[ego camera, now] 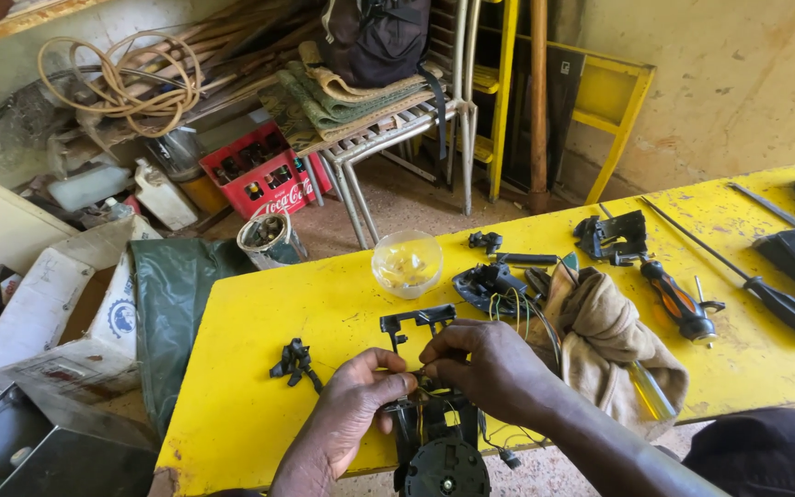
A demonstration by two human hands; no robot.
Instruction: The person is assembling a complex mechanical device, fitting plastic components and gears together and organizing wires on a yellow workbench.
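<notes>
Yellow workbench (324,304) serves as the work surface, with parts spread within arm's reach. A tan rag (604,336) lies bunched at centre-right, covering part of a yellow-handled screwdriver (650,394), probably kept close for wiping.

The black plastic mechanism (434,433) sits at the bench's near edge, directly below the head camera, its round knobbed end overhanging toward the person; a position that suits close work.

Left hand (347,410) is clenched on the mechanism's left side, apparently steadying it. Right hand (485,364) pinches fine wires (416,375) at its top, fingertips closed together as for precise handling.

A clear plastic dome (407,262) stands upright behind, well apart. An orange-and-black screwdriver (683,304) lies to the right. A small black clip (294,362) rests just left of the left hand.
</notes>
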